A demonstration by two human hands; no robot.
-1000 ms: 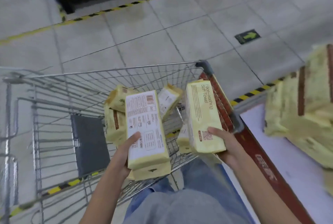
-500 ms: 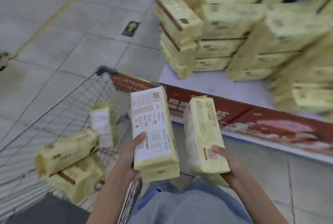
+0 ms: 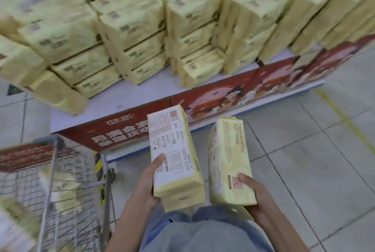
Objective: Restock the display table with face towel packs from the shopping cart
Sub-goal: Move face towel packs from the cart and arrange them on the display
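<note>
The display table (image 3: pixel 129 97) stood ahead, piled with face towel packs (image 3: pixel 132 22); the shopping cart (image 3: pixel 50 180) sat lower left. The left hand (image 3: pixel 149 184) gripped two stacked packs (image 3: pixel 172 150), the right hand (image 3: pixel 258 199) one pack (image 3: pixel 229 162), in front of the table

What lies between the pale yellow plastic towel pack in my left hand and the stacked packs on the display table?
Head view: only the display table's red printed front panel and a bare strip of its white top.
</note>
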